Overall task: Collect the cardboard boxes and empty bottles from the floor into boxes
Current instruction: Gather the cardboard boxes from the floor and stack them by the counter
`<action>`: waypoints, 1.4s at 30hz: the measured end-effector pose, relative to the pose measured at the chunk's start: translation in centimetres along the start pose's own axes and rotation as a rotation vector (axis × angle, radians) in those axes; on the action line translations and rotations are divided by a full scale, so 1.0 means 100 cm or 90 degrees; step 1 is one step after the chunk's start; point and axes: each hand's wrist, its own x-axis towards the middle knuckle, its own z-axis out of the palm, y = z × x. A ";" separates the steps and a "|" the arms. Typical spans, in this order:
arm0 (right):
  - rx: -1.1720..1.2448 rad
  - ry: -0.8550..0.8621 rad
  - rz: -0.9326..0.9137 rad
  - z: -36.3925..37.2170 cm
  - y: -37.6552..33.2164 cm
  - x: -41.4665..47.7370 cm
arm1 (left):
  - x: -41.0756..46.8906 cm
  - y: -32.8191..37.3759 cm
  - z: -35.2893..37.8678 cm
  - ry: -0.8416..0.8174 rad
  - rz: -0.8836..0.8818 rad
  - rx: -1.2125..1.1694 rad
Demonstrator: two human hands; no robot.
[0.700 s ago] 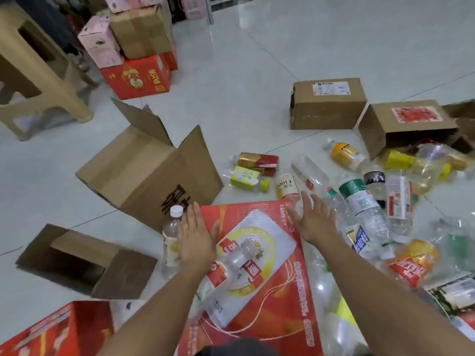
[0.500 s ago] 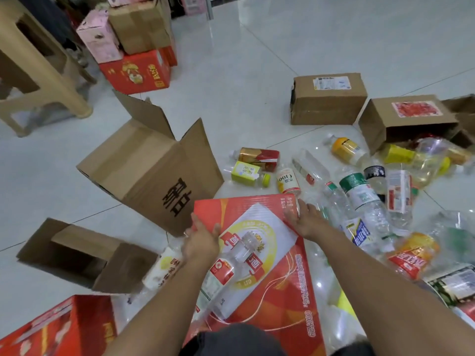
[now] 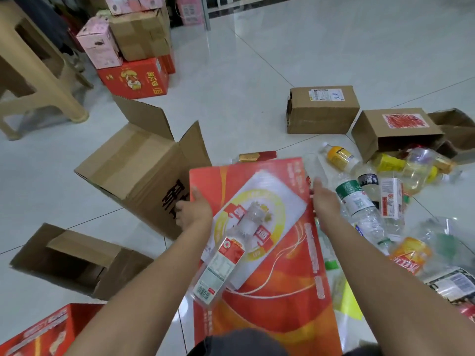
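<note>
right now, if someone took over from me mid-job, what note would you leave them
Left hand grips the left edge of the red carton; right hand grips its right edge.
A clear bottle lies on top of the carton.
The big open brown box sits tilted just to the left; loose bottles litter the floor on the right.
Done: nothing visibly packed yet.
Left: stow the carton, then gather the bottles and smaller boxes.

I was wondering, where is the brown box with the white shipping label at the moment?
In the head view, the brown box sits on the floor at upper right, just left of the tipped box with the red sticker.
</note>
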 end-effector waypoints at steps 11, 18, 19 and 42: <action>0.587 -0.294 -0.098 -0.075 -0.037 0.006 | -0.070 0.093 -0.037 -0.097 0.341 -0.353; 0.666 -0.287 -0.125 -0.079 -0.043 0.000 | -0.084 0.120 -0.088 -0.274 0.338 -0.298; 0.661 -0.291 -0.113 -0.077 -0.043 -0.003 | -0.083 0.118 -0.091 -0.307 0.339 -0.275; 0.121 -0.244 0.401 -0.034 0.030 -0.010 | -0.039 0.111 -0.095 0.016 0.102 -0.519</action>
